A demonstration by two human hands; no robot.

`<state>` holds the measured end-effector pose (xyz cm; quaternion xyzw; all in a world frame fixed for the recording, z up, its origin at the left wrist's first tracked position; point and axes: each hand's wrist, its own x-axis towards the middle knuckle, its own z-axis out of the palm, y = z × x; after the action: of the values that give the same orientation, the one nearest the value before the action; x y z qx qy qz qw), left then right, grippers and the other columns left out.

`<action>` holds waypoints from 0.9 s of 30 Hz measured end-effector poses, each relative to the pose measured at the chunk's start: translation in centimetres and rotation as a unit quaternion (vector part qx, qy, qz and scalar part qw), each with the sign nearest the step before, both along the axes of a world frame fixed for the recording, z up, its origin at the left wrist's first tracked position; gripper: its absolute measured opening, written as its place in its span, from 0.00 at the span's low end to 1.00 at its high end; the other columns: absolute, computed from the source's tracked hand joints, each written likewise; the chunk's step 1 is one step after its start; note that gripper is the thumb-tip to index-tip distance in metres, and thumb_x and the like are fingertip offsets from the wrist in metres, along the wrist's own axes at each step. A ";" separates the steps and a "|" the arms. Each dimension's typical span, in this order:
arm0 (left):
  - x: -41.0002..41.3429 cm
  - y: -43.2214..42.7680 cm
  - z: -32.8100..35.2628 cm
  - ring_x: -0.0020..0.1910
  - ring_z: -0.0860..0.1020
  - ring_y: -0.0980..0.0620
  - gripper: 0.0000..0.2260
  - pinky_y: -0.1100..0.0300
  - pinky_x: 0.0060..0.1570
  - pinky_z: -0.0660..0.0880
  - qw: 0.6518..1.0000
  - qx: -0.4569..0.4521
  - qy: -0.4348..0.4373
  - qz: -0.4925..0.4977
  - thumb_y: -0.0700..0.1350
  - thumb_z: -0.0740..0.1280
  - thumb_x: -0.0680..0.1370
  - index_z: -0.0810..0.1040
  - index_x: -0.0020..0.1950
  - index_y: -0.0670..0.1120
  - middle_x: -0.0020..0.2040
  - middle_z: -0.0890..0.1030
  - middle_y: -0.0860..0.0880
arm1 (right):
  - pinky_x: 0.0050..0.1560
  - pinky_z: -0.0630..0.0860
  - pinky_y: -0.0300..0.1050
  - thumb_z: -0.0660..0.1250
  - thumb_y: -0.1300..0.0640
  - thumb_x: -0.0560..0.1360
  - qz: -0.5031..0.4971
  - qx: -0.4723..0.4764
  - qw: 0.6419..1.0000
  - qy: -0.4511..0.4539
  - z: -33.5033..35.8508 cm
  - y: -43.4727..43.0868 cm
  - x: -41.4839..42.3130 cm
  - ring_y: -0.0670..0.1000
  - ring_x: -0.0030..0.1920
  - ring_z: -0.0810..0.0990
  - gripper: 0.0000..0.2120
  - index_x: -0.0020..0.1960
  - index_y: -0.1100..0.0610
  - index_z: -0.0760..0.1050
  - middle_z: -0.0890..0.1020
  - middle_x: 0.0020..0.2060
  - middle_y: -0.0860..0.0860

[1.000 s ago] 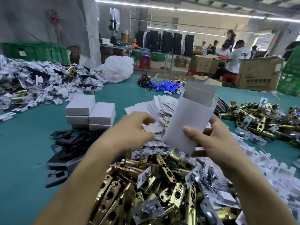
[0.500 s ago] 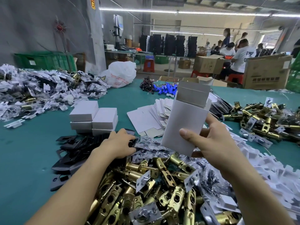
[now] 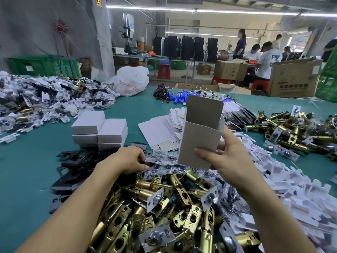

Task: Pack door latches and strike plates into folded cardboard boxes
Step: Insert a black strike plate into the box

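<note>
My right hand [image 3: 229,157] holds an upright grey cardboard box [image 3: 200,137] with its top flap open, above the pile of brass door latches [image 3: 164,207]. My left hand [image 3: 127,159] is down at the edge of the black strike plates [image 3: 73,167], fingers curled and pinching a dark plate beside small clear bags of screws [image 3: 164,159]. Several closed white boxes [image 3: 100,130] are stacked behind my left hand. Flat unfolded box blanks [image 3: 160,130] are fanned out behind the held box.
A green table [image 3: 27,170] carries it all. White plastic pieces [image 3: 273,172] spread to the right, more brass latches [image 3: 291,132] at far right, and bagged parts [image 3: 45,99] at far left. Blue cells [image 3: 180,96] lie further back. People sit by cartons behind.
My left hand dropped from beside the box down and left to the black strike plates and closed on one. The box in my right hand turned more upright.
</note>
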<state>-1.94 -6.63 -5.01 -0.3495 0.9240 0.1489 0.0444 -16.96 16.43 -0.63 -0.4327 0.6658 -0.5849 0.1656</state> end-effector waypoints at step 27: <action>0.0 0.7 0.3 0.34 0.75 0.50 0.09 0.61 0.37 0.70 0.974 0.154 0.114 0.121 0.43 0.78 0.71 0.80 0.37 0.46 0.35 0.80 0.48 | 0.43 0.82 0.63 0.74 0.59 0.73 -0.025 0.030 0.998 -0.046 0.0 0.0 0.2 0.52 0.42 0.86 0.18 0.57 0.45 0.71 0.84 0.46 0.54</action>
<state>-1.89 -5.90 -4.73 -0.4286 0.8395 0.3329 -0.0267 -16.80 16.43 -0.59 -0.3832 0.6854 -0.5878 0.1945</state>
